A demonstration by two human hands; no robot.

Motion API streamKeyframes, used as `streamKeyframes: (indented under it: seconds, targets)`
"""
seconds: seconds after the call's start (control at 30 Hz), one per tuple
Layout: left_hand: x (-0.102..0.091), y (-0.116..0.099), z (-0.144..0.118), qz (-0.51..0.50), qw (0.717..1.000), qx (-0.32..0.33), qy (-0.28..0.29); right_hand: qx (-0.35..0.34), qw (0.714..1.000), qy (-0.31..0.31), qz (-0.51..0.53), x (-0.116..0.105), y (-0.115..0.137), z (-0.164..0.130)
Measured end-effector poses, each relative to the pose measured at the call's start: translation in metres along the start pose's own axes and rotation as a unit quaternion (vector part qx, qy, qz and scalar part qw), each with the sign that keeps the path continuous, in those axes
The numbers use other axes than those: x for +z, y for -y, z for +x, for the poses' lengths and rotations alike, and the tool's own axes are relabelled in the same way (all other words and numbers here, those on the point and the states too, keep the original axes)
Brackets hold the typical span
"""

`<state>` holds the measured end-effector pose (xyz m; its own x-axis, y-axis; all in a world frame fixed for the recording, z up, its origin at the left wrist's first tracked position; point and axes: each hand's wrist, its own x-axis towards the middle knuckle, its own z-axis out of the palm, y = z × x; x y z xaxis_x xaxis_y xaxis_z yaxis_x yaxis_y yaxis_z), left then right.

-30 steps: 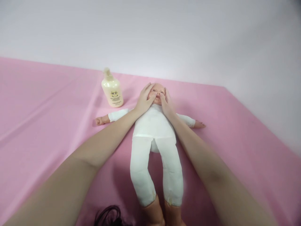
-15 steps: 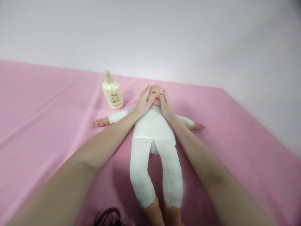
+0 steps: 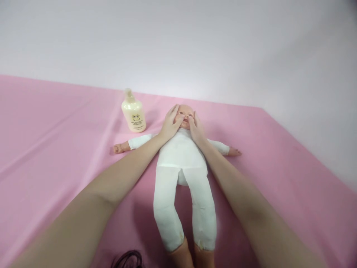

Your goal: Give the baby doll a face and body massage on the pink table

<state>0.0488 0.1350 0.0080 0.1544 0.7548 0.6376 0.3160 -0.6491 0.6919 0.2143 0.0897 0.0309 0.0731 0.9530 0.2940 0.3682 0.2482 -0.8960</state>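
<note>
A baby doll [image 3: 182, 156] with a white cloth body lies on its back on a pink sheet [image 3: 55, 149], arms spread, head away from me. My left hand [image 3: 170, 124] rests against the left side of the doll's face, thumb on its cheek. My right hand [image 3: 196, 128] presses the right side of the face, thumb near the nose. Both hands cup the doll's head [image 3: 185, 111], fingers extended along it.
A cream lotion bottle [image 3: 133, 111] with a pump top stands just left of the doll's head. A dark strand of hair [image 3: 128, 258] hangs at the bottom edge. The sheet ends at a white wall [image 3: 195, 44] behind and at the right.
Both hands stay on the doll's face, thumbs shifting slightly over the cheeks. The view has tilted a little, so everything sits lower in the picture.
</note>
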Motion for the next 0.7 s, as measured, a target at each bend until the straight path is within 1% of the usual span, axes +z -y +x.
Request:
streamKeyframes:
  seconds: [0.13,0.27,0.33,0.4,0.57,0.7]
  targets:
    - [0.0,-0.002,0.0,-0.005,1.0,0.004,-0.007,-0.039,0.999,0.008,-0.002,-0.001,0.001,0.0]
    - [-0.003,-0.012,0.0,-0.008,1.0,0.023,0.003,-0.1,0.995,0.023,-0.015,-0.001,0.002,0.0]
    - [-0.004,-0.016,0.0,-0.008,1.0,0.029,0.008,-0.111,0.994,0.021,-0.011,-0.001,0.001,0.001]
    - [-0.005,-0.018,0.0,-0.004,1.0,0.022,0.008,-0.1,0.995,0.019,-0.002,-0.001,0.0,0.001]
    - [-0.004,-0.013,-0.001,0.004,1.0,-0.012,0.009,-0.026,1.0,0.005,0.005,0.0,0.002,-0.002]
    - [-0.003,-0.012,-0.001,0.0,1.0,-0.023,0.011,-0.012,1.0,0.005,0.003,-0.001,0.005,-0.003]
